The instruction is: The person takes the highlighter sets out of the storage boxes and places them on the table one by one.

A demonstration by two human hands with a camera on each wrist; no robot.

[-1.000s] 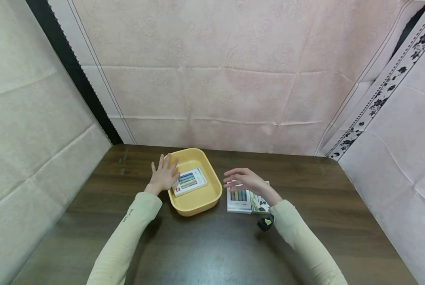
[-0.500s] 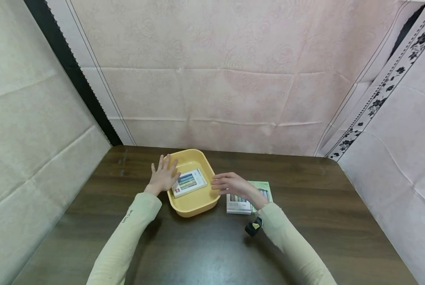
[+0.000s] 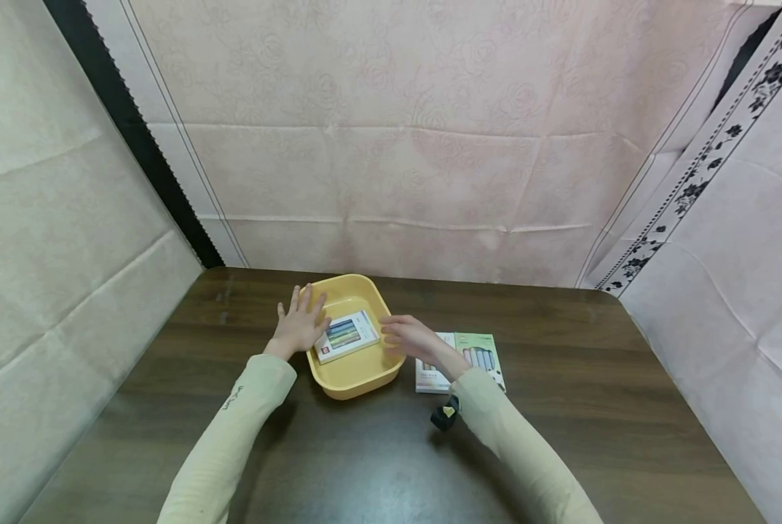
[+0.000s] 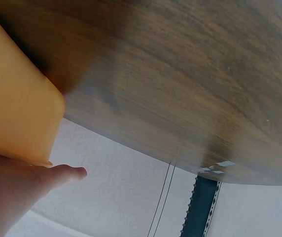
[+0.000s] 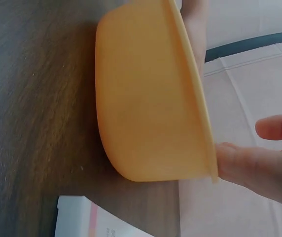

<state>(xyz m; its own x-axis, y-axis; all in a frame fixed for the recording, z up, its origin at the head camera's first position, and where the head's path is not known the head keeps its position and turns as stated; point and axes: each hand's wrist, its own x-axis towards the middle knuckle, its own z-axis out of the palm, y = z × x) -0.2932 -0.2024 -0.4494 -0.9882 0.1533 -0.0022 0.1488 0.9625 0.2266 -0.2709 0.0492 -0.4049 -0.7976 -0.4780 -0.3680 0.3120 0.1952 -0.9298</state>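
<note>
A yellow plastic basin (image 3: 365, 371) stands on the table, with a white flat box (image 3: 358, 335) picturing coloured sticks lying inside. Spread fingers of my left hand (image 3: 297, 327) rest on the basin's left rim; in the left wrist view that hand (image 4: 17, 192) lies along the rim with straight fingers. My right hand (image 3: 413, 338) is over the right rim, fingers loosely extended and nothing gripped. From the right wrist, that hand (image 5: 259, 168) appears at the edge of the basin (image 5: 146, 94). Partly under the right forearm lie a white box (image 3: 429, 380) and a green box (image 3: 479, 353).
The brown wooden table (image 3: 338, 458) has a far edge just behind the basin. Pale cloth (image 3: 391, 182) hangs behind it and at both sides. A black wrist device (image 3: 445, 415) sits at the right cuff.
My right hand has moved left from above the two boxes to the basin's right rim, uncovering more of the green box. The left hand has stayed in place.
</note>
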